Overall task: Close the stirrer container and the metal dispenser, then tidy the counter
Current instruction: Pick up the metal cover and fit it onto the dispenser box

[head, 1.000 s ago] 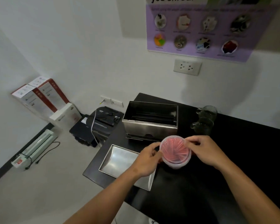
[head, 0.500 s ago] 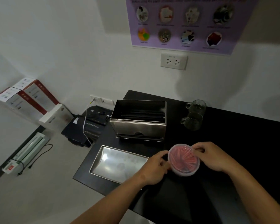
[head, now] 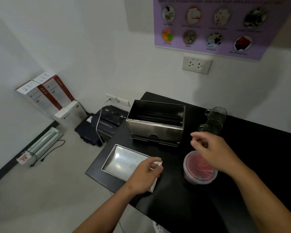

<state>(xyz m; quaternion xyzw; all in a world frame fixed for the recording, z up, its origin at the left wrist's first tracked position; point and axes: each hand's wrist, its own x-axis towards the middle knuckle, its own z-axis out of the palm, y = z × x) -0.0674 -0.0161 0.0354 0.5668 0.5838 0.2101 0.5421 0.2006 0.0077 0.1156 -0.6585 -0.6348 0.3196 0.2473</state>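
Two bare hands are over the black bench [head: 252, 158]. The left hand [head: 145, 174] grips the flat silver metal lid [head: 124, 161] at its corner. The right hand [head: 212, 151], loosely curled and holding nothing, hovers above the round clear plastic container of red stirrers [head: 194, 174].

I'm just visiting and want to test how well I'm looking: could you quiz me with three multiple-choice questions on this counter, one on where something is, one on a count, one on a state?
1. Where does the flat metal lid lie?
A. In front of the metal dispenser
B. On top of the dispenser
C. On the floor

2. How many glass mugs stand by the wall?
A. One
B. Two
C. Four

3. What state is the dispenser in?
A. Open on top
B. Closed
C. Tipped over

Answers: 1 A, it lies on the black counter under the left hand. 2 B, two sit side by side. 3 A, its dark inside shows and the lid is off.
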